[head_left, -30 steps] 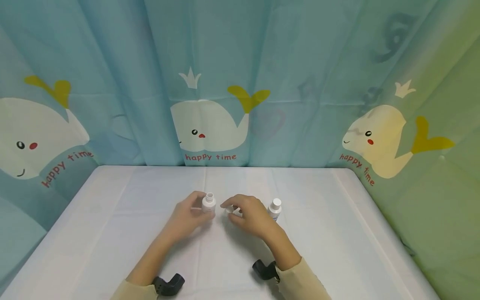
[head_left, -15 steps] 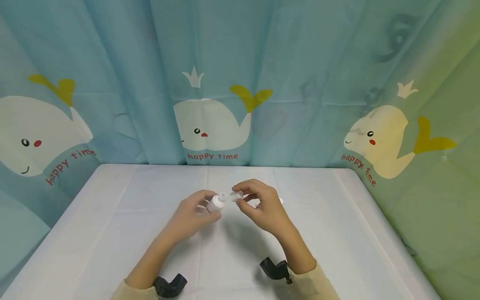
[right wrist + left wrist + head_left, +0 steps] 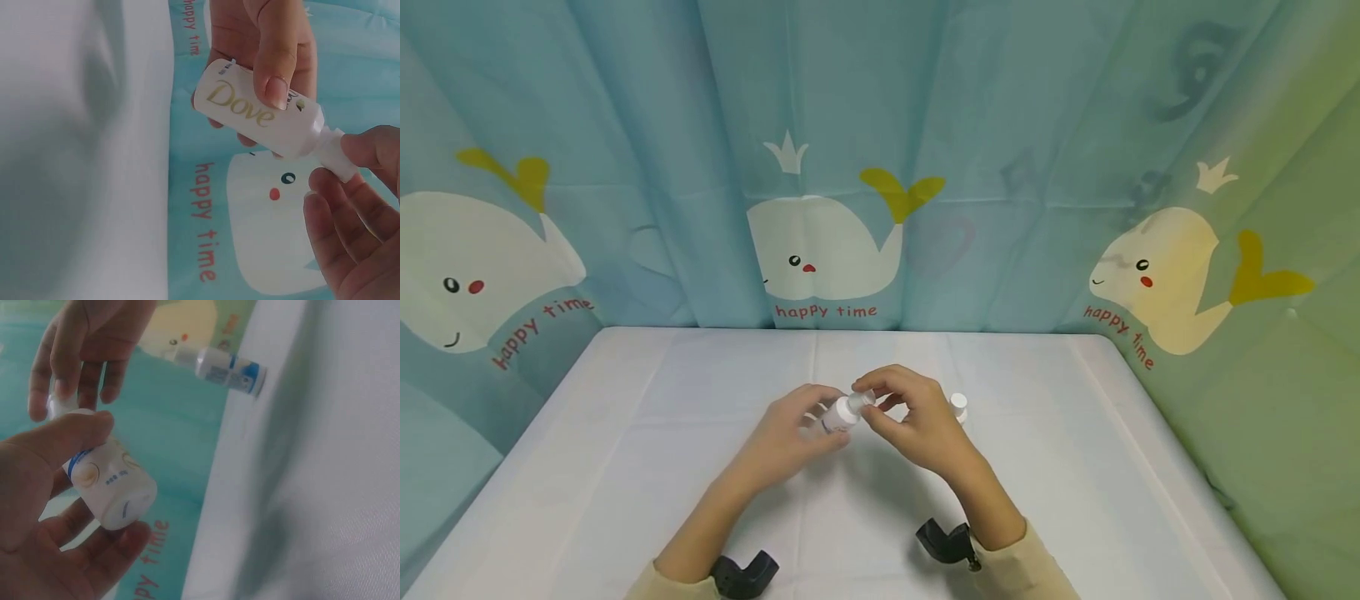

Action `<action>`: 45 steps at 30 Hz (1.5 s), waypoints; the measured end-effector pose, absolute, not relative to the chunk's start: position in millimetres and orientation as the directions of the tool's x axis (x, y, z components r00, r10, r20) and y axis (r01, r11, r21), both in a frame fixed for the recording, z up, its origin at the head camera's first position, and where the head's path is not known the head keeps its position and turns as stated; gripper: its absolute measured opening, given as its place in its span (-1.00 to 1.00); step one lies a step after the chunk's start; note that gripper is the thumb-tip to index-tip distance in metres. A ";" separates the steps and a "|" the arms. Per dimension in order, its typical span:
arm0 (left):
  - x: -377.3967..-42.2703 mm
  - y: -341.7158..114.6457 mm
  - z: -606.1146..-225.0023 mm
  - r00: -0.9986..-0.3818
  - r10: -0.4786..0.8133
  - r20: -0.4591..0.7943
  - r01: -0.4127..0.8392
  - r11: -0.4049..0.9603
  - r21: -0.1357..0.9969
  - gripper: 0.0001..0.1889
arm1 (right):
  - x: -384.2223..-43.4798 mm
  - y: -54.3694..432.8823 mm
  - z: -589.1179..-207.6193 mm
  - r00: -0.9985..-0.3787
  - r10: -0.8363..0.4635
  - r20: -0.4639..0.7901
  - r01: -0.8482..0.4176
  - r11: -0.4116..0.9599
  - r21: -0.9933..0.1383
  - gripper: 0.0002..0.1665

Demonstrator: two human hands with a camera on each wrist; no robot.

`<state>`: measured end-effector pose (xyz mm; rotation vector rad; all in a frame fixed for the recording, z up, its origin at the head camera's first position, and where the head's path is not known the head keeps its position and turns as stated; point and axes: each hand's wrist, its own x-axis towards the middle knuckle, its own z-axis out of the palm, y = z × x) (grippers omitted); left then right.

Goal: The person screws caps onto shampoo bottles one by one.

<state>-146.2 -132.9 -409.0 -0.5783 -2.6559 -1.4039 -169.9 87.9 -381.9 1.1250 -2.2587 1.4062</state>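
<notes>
Cap (image 3: 338,159) just met the bottle (image 3: 247,114) — half a second ago there was a gap — so the opening looks covered, can't tell if it's threaded. Left hand (image 3: 786,429) grips the bottle, tilted above the table (image 3: 625,500), right hand (image 3: 917,412) pinches the cap, other bottle (image 3: 958,405) stands beyond it

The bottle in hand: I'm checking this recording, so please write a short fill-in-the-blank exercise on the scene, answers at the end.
1. The left grip holds a bottle labelled "____".
2. The cap that the right grip pinches is ____ in colour.
3. The second bottle, on the table, is white with patches of ____.
4. In red, the curtain says "happy ____".

Missing words: Dove; white; blue; time.
</notes>
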 end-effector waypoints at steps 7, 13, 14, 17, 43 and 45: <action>-144.3 -130.3 -408.6 -0.906 0.287 0.312 0.421 0.524 0.741 -0.54 | -170.0 88.9 -381.6 -0.688 -0.463 0.559 -0.711 0.276 -0.647 -0.75; -141.2 -128.8 -404.1 -0.896 0.277 0.348 0.445 0.538 0.716 -0.55 | -171.5 88.7 -381.0 -0.658 -0.467 0.591 -0.738 0.245 -0.629 -0.77; -141.0 -129.2 -403.5 -0.897 0.274 0.347 0.442 0.538 0.717 -0.55 | -171.5 88.9 -380.6 -0.644 -0.476 0.599 -0.749 0.231 -0.621 -0.76; -141.3 -130.8 -402.3 -0.903 0.278 0.327 0.428 0.531 0.732 -0.56 | -170.9 90.3 -379.4 -0.607 -0.504 0.615 -0.774 0.199 -0.600 -0.68; -142.5 -132.3 -399.3 -0.898 0.258 0.358 0.441 0.528 0.726 -0.56 | -172.1 88.1 -384.8 -0.596 -0.500 0.629 -0.780 0.173 -0.601 -0.79; -142.5 -133.7 -398.1 -0.903 0.253 0.348 0.430 0.532 0.730 -0.55 | -172.4 88.5 -384.9 -0.592 -0.508 0.626 -0.783 0.176 -0.597 -0.72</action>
